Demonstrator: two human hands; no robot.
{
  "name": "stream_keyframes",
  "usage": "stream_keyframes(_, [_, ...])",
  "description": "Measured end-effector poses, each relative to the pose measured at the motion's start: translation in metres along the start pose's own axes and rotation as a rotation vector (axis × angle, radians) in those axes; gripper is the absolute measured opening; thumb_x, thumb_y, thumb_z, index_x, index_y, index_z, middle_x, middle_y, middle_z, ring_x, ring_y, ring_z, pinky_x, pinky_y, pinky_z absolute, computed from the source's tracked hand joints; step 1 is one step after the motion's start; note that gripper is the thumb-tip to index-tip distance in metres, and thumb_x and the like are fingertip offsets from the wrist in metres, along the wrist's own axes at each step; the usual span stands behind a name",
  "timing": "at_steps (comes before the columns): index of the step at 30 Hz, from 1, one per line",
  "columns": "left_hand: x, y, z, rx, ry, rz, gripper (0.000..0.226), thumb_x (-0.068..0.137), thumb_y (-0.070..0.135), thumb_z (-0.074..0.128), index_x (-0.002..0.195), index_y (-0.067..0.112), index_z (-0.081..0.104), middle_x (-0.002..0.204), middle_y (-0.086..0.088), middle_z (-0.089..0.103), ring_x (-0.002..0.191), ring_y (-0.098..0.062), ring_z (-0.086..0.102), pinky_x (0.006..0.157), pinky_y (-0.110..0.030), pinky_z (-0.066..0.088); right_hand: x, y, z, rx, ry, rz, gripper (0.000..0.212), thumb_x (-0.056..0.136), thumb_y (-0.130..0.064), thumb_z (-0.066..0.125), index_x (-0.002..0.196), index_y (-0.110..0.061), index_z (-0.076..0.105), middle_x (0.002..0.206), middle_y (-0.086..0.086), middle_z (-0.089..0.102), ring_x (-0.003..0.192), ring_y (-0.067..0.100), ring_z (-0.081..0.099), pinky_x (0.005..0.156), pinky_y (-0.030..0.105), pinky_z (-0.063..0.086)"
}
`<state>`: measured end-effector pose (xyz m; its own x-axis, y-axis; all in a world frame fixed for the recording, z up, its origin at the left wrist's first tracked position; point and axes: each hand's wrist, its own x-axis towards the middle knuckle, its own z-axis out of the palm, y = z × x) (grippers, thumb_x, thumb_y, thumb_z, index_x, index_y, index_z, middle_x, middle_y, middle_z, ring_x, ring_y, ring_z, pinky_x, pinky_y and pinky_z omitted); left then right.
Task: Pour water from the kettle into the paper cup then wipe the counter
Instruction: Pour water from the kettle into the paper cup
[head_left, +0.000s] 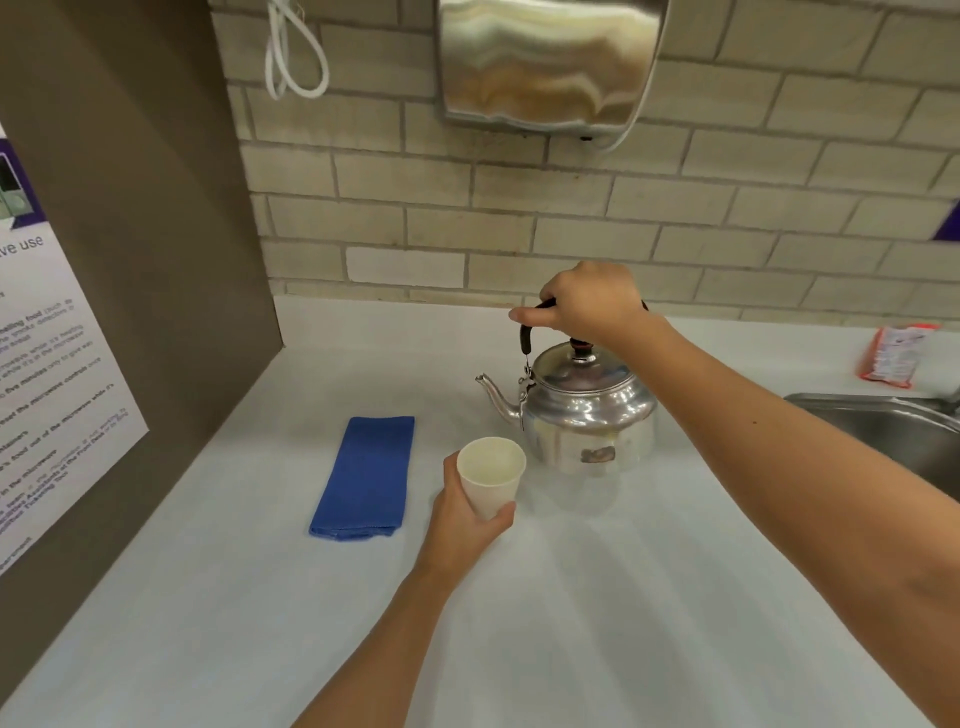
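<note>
A shiny metal kettle (587, 410) stands on the white counter (597, 597), its spout pointing left. My right hand (587, 306) is closed around the kettle's black top handle. My left hand (465, 519) holds a white paper cup (492, 475) just left of and in front of the kettle, below the spout; the cup looks empty and is tilted slightly. A folded blue cloth (366, 478) lies flat on the counter to the left of the cup.
A brown panel (135, 260) with a printed notice walls off the left side. A steel sink (893, 431) sits at the right edge, with a red and white packet (896, 356) behind it. A metal dispenser (545, 62) hangs on the brick wall above.
</note>
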<state>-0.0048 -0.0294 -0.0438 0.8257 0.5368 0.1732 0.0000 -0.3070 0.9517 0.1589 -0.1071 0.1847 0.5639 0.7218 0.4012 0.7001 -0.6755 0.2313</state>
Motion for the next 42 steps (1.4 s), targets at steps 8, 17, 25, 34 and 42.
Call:
stream_keyframes(8, [-0.009, -0.006, 0.003, -0.001, -0.030, 0.003, 0.080, 0.063, 0.032, 0.078, 0.110, 0.055, 0.017, 0.101, 0.024, 0.045, 0.094, -0.008, 0.050, 0.074, -0.020, 0.042, -0.025, -0.012, -0.019, -0.137, -0.037, -0.075, 0.055, 0.079, -0.070, 0.044, 0.058, -0.020, 0.055, 0.043, -0.002, 0.035, 0.047, 0.017, 0.037, 0.045, 0.020, 0.017])
stream_keyframes(17, [0.000, -0.002, -0.001, 0.019, 0.009, 0.024, 0.081, 0.065, 0.027, 0.079, 0.126, 0.031, 0.025, 0.110, 0.007, 0.047, 0.097, -0.015, 0.049, 0.078, -0.026, 0.042, -0.029, -0.024, -0.030, -0.222, -0.075, -0.169, 0.060, 0.080, -0.068, 0.045, 0.046, -0.019, 0.037, 0.045, -0.002, 0.032, 0.042, 0.015, 0.026, 0.045, 0.021, 0.017])
stream_keyframes(25, [0.002, -0.001, 0.000, 0.030, 0.029, 0.025, 0.082, 0.066, 0.026, 0.079, 0.128, 0.025, 0.026, 0.110, 0.006, 0.046, 0.097, -0.016, 0.048, 0.079, -0.027, 0.041, -0.030, -0.026, -0.037, -0.265, -0.110, -0.209, 0.059, 0.080, -0.068, 0.044, 0.047, -0.019, 0.037, 0.046, -0.002, 0.034, 0.041, 0.015, 0.027, 0.045, 0.021, 0.017])
stream_keyframes(34, [0.002, 0.000, -0.001, 0.018, 0.015, 0.027, 0.082, 0.066, 0.026, 0.079, 0.128, 0.026, 0.025, 0.112, 0.007, 0.046, 0.098, -0.015, 0.048, 0.079, -0.027, 0.042, -0.031, -0.035, -0.045, -0.294, -0.113, -0.253, 0.060, 0.082, -0.067, 0.044, 0.047, -0.018, 0.035, 0.046, -0.001, 0.032, 0.042, 0.016, 0.027, 0.045, 0.022, 0.018])
stream_keyframes(42, [0.002, -0.001, 0.000, 0.010, 0.014, 0.044, 0.081, 0.066, 0.025, 0.079, 0.127, 0.027, 0.025, 0.112, 0.008, 0.046, 0.099, -0.014, 0.049, 0.079, -0.026, 0.042, -0.033, -0.036, -0.045, -0.305, -0.121, -0.239, 0.059, 0.082, -0.067, 0.043, 0.048, -0.019, 0.036, 0.045, -0.001, 0.032, 0.042, 0.016, 0.027, 0.045, 0.022, 0.018])
